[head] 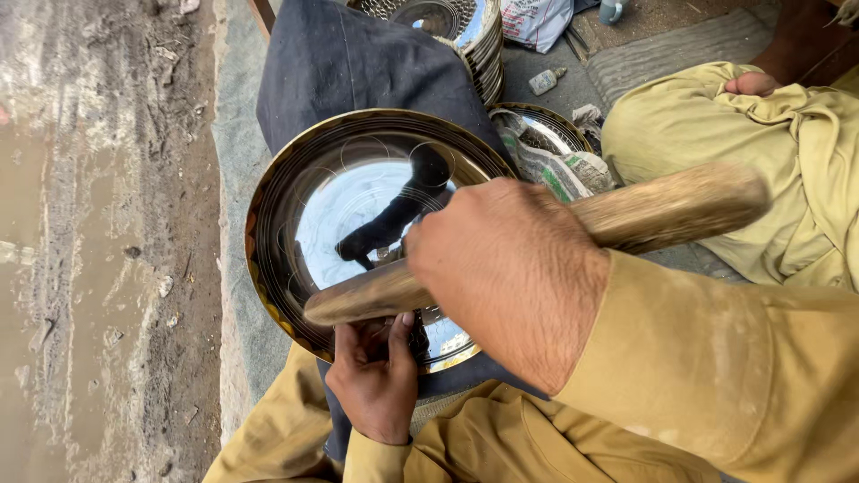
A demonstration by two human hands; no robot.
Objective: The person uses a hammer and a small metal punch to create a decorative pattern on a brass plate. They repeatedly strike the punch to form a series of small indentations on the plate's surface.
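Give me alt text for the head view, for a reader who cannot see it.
The right hand grips a long wooden stick across a shiny round metal plate with a dark patterned rim, while the left hand holds the plate's near edge. The plate rests on a dark blue cloth; a stack of similar plates stands beyond.

Grey mat (237,134), small bottle (546,81), stacked plates (483,40)

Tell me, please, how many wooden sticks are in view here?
1. The wooden stick lies across the shiny round metal plate, gripped by the right hand. The left hand holds the plate's near edge. Others may be hidden.
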